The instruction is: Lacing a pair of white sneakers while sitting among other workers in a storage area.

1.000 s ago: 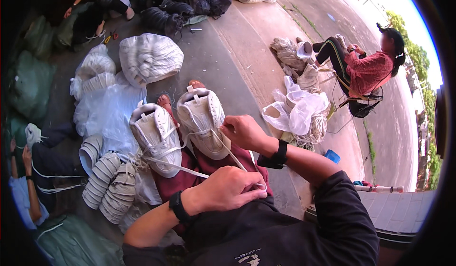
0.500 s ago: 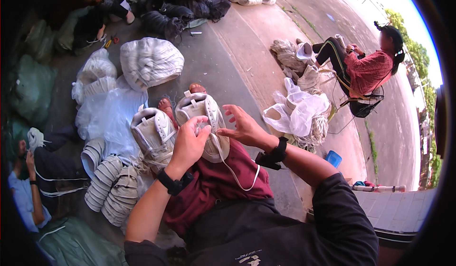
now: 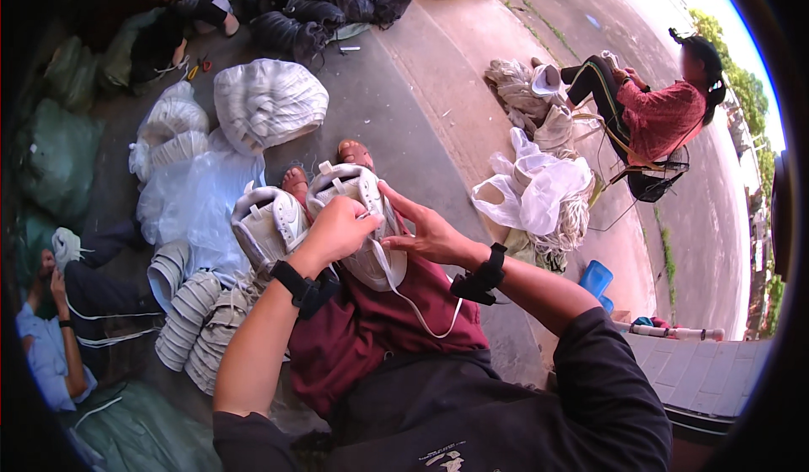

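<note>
The right shoe (image 3: 368, 271), white, lies on our maroon trousers (image 3: 345, 337), between our two hands, with the toe toward us and the opening away from our body. Our left hand (image 3: 330, 232) is over the lacing of this shoe. Its thumb and fingers come narrowly together, but we cannot tell if they hold the lace, because the tips are small and partly hidden. Our right hand (image 3: 431, 240) is at the outer side of the same shoe, with the thumb and the index finger standing wide apart. A white lace (image 3: 412, 307) comes down over the toe and makes a loose curve on the trousers. The left shoe (image 3: 271, 219) is just beside, partly covered by our left hand.

On the floor (image 3: 404, 126), beyond our feet (image 3: 356, 153) and a little to the left, we see a rounded pale bundle (image 3: 270, 105). Nearer to us, at the left, a clear plastic bag (image 3: 202, 211) lies close to nested pale pieces (image 3: 187, 316). At our right there is a white plastic bag (image 3: 539, 194), and farther a co-worker in a red top (image 3: 661, 122) sits.
</note>
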